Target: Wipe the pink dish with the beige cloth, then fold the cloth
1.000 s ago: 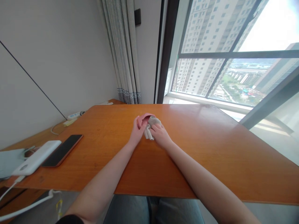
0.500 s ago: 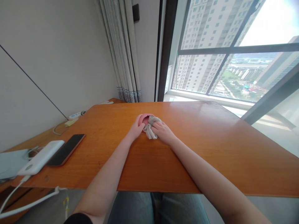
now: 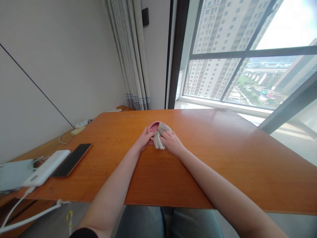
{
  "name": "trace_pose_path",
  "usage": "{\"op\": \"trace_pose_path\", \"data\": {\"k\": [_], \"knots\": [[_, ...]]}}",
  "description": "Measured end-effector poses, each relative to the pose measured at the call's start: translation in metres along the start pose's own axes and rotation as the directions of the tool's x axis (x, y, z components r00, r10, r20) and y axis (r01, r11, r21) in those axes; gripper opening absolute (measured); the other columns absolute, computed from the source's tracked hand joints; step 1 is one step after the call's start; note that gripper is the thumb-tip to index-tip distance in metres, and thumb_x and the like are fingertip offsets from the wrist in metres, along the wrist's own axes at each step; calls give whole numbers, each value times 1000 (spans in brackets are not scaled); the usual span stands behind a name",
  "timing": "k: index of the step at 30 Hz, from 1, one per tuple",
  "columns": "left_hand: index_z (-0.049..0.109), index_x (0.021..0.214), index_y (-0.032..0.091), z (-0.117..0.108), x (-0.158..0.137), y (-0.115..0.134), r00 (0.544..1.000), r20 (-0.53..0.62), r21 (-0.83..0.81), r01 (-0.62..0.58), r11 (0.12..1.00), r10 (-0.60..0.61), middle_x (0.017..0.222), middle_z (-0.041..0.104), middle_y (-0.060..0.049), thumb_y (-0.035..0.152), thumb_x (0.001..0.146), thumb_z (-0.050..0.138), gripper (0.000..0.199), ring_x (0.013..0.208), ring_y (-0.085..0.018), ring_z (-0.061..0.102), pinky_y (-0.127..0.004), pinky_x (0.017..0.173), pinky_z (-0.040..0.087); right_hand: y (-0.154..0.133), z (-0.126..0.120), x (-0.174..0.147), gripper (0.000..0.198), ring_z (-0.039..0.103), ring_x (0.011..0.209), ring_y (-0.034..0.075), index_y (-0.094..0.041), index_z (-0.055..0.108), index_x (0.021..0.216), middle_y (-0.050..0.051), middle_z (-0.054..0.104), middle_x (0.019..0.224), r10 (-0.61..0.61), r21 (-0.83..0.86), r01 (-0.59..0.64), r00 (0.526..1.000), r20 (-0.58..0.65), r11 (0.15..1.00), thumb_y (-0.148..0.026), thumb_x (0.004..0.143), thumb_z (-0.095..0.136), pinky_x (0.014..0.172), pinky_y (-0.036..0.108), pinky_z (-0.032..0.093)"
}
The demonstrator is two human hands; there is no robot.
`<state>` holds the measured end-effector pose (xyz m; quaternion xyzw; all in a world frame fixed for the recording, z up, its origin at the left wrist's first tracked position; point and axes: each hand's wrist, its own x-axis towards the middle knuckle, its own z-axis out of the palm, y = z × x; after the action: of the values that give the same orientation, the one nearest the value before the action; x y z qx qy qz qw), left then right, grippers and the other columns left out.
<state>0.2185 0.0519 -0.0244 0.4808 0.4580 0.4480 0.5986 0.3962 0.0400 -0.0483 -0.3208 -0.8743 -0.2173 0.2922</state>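
Observation:
A pink bowl-like dish (image 3: pixel 153 127) is tilted up over the middle of the wooden table (image 3: pixel 163 178), its hollow partly in view. My left hand (image 3: pixel 144 138) is closed on the dish's left edge, thumb toward the inside. A crumpled light grey cloth (image 3: pixel 159 139) covers the right part of the dish and hangs down in front. My right hand (image 3: pixel 171 141) grips the cloth and presses it against the dish. The dish's right side and underside are hidden by the cloth and fingers.
On the left lie a black-screened phone (image 3: pixel 72 160) and a white power bank (image 3: pixel 47 168) with a cable plugged in. Behind them are a power strip (image 3: pixel 83 123) and a pale folder-like item (image 3: pixel 15 174). A window (image 3: pixel 247 76) stands beyond the table's right side.
The pink dish has turned slightly, showing its hollow at a different angle. My right hand and the cloth have shifted a little across it, and the left hand's grip has adjusted.

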Motion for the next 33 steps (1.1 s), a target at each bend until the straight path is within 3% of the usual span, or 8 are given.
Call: {"op": "trace_pose_path", "data": {"k": [4, 7, 9, 12, 17, 21, 28, 33], "knots": [[51, 114, 22, -18, 1, 5, 985, 160, 90, 52, 995, -66, 78, 60, 0, 32, 72, 65, 45, 64, -14, 59, -32, 63, 54, -3, -8, 4, 25, 44, 81, 18, -21, 62, 85, 3, 55, 79, -62, -3, 62, 997, 48, 998, -19, 95, 39, 99, 40, 32], [52, 114, 21, -2, 4, -8, 992, -53, 65, -108, 992, 112, 93, 63, -4, 41, 76, 63, 44, 80, -17, 62, -33, 76, 53, -10, -9, 6, 24, 43, 79, 20, -20, 61, 85, 4, 56, 77, 35, -41, -32, 996, 80, 999, -16, 94, 39, 97, 43, 33], [48, 119, 23, 17, 6, -20, 942, -215, 9, -262, 965, 258, 117, 59, -7, 42, 78, 62, 48, 103, -19, 59, -31, 89, 48, -14, -8, 7, 22, 43, 79, 21, -19, 62, 89, 5, 56, 78, 135, -75, -130, 989, 59, 989, -15, 93, 40, 94, 44, 34], [39, 128, 25, 38, 6, -31, 915, -269, -86, -333, 939, 300, 135, 48, -7, 37, 78, 63, 57, 121, -18, 50, -29, 99, 42, -18, -5, 7, 22, 44, 79, 21, -17, 62, 95, 7, 57, 81, 206, -88, -204, 978, 16, 975, -15, 92, 40, 90, 44, 36], [46, 124, 22, 15, 10, -19, 900, -285, 17, -339, 941, 329, 136, 49, -6, 23, 78, 55, 47, 124, -20, 48, -32, 103, 40, -13, -5, 9, 16, 45, 82, 21, -18, 60, 89, 7, 56, 83, 117, 21, -119, 989, 93, 993, -18, 90, 45, 88, 41, 38], [54, 121, 20, -13, 13, -4, 948, -105, 193, -276, 942, 299, 131, 54, -8, 17, 68, 65, 54, 123, -25, 48, -37, 105, 38, -7, -7, 6, 17, 47, 84, 19, -19, 59, 90, 5, 56, 84, -3, 58, -8, 982, 187, 998, -14, 91, 42, 89, 38, 39], [27, 141, 30, 38, 1, -26, 964, -184, -239, -235, 942, 194, 128, 57, -7, 35, 75, 69, 78, 111, -20, 58, -36, 94, 48, -11, -7, 5, 20, 47, 85, 23, -18, 62, 98, 7, 59, 86, 203, -4, -204, 972, 117, 979, -16, 91, 43, 93, 44, 38], [43, 129, 25, 24, 6, -26, 908, -248, -46, -359, 932, 338, 133, 52, -6, 33, 81, 59, 51, 123, -21, 49, -37, 105, 38, -12, -11, 9, 19, 47, 85, 21, -18, 62, 96, 6, 59, 85, 125, 39, -131, 983, 131, 991, -15, 91, 44, 91, 41, 39]]}}
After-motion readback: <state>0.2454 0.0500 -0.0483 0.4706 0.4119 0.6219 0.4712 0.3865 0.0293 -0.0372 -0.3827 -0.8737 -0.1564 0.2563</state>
